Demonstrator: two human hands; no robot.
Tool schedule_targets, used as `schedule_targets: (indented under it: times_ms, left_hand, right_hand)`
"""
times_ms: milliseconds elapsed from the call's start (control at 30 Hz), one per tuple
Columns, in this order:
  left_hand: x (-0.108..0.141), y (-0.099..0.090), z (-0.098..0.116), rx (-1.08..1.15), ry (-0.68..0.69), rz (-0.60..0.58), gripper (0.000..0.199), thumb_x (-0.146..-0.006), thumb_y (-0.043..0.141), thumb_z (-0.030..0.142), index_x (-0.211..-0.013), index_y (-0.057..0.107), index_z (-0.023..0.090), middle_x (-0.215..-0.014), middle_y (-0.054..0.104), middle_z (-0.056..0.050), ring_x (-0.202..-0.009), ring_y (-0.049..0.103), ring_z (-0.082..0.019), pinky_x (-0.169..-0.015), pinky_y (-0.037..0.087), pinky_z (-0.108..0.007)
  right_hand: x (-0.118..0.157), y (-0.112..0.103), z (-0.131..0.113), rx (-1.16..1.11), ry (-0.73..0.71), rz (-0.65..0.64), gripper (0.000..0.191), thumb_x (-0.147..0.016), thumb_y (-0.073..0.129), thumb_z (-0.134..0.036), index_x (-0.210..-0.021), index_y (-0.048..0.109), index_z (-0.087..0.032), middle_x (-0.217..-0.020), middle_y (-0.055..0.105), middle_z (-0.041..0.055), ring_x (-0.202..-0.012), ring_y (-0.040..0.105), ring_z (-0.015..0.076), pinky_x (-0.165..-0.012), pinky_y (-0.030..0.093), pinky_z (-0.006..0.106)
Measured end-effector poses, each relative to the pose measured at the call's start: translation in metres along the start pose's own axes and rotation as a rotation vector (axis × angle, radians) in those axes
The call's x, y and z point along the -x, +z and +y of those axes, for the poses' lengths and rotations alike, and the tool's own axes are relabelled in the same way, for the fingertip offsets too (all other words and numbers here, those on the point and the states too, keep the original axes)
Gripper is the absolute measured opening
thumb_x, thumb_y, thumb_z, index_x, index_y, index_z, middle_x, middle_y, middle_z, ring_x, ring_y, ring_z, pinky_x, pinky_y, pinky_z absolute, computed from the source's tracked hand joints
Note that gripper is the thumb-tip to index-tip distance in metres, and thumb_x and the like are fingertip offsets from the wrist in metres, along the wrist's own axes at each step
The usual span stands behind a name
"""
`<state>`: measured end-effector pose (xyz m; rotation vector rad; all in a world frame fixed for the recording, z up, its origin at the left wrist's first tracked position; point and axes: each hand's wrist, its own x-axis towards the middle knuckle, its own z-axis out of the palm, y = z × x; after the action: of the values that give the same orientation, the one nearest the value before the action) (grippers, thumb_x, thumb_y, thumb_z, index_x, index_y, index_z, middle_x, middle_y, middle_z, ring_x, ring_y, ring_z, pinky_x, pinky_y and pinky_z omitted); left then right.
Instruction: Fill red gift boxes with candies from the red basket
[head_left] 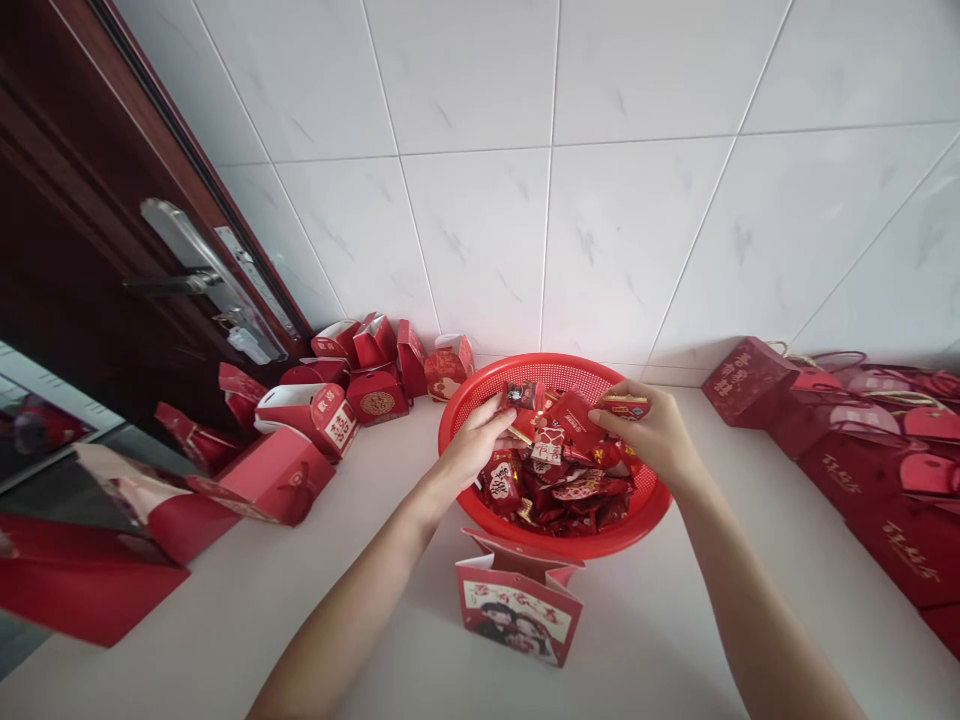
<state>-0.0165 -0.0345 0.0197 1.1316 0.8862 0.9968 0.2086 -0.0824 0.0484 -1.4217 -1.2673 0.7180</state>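
Observation:
A red plastic basket (pixel 652 520) holds a heap of wrapped candies (pixel 585 485), mostly in red packets. Over its left side, my left hand (pixel 484 430) is closed on a small candy packet (pixel 522 394) with a dark picture on it. My right hand (pixel 652 425) pinches a red and gold candy packet (pixel 624 405) above the basket's right side. In front of the basket stands a red gift box (pixel 517 610) with its top open, upright, printed with a picture of two figures. Its inside is mostly hidden from here.
Several red paper boxes (pixel 270 475) stand at the left, many with open tops, near a dark door (pixel 75 150) with a metal handle. Along the right lie several red gift bags (pixel 862 480) with cord handles. A white tiled wall (pixel 480 230) rises behind the white tabletop (pixel 375 560).

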Motion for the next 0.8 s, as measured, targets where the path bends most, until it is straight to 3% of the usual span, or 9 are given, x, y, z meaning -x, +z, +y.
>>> schedule_targets:
  times_ms: [167,267,400,467,567,800]
  left_hand:
    - [-0.002,-0.001,-0.002,0.007,-0.024,-0.007,0.038,-0.089,0.062,0.021,-0.127,0.069,0.018,-0.092,0.079,-0.006,-0.078,0.077,-0.021,-0.076,0.064,-0.035]
    - [-0.002,-0.001,-0.001,0.004,-0.009,0.001,0.042,-0.087,0.062,0.021,-0.128,0.069,0.021,-0.097,0.079,-0.005,-0.079,0.076,-0.020,-0.078,0.064,-0.035]
    - [-0.002,-0.003,0.002,-0.026,0.085,0.026,0.039,-0.082,0.069,0.027,-0.121,0.075,0.025,-0.126,0.075,-0.006,-0.110,0.072,-0.026,-0.095,0.059,-0.039]
    - [-0.001,-0.003,0.002,-0.079,0.148,0.030,0.036,-0.079,0.073,0.031,-0.114,0.078,0.024,-0.131,0.073,-0.007,-0.122,0.066,-0.029,-0.103,0.053,-0.041]
    - [0.001,-0.002,0.003,-0.144,0.202,0.030,0.035,-0.072,0.077,0.027,-0.106,0.080,0.022,-0.127,0.074,-0.007,-0.124,0.064,-0.029,-0.110,0.047,-0.044]
    - [0.005,0.000,0.007,-0.205,0.307,0.055,0.024,-0.062,0.080,0.018,-0.085,0.076,0.019,-0.107,0.077,-0.006,-0.116,0.067,-0.027,-0.112,0.044,-0.044]
  right_hand:
    - [0.000,0.006,0.005,-0.004,0.053,0.042,0.030,-0.063,0.078,-0.043,-0.078,0.065,-0.020,-0.069,0.068,0.0024,-0.055,0.059,0.0177,-0.043,0.048,0.028]
    - [-0.001,0.012,0.011,-0.007,0.075,0.064,0.030,-0.064,0.077,-0.044,-0.080,0.065,-0.021,-0.075,0.070,0.0041,-0.058,0.063,0.0198,-0.042,0.048,0.028]
    - [-0.004,0.016,0.016,0.008,0.025,0.116,0.029,-0.064,0.077,-0.044,-0.077,0.066,-0.020,-0.076,0.071,0.0051,-0.067,0.065,0.0217,-0.053,0.052,0.030]
    - [-0.004,0.016,0.016,-0.018,0.055,0.123,0.032,-0.065,0.077,-0.046,-0.080,0.066,-0.020,-0.074,0.070,0.0041,-0.062,0.062,0.0202,-0.051,0.050,0.030]
    - [-0.002,0.015,0.015,-0.045,0.082,0.090,0.034,-0.068,0.076,-0.048,-0.084,0.065,-0.020,-0.073,0.069,0.0039,-0.056,0.058,0.0181,-0.047,0.047,0.029]
    - [0.001,0.015,0.013,0.006,0.002,0.017,0.025,-0.075,0.072,-0.043,-0.085,0.067,-0.021,-0.073,0.072,0.0061,-0.072,0.068,0.0240,-0.057,0.053,0.032]
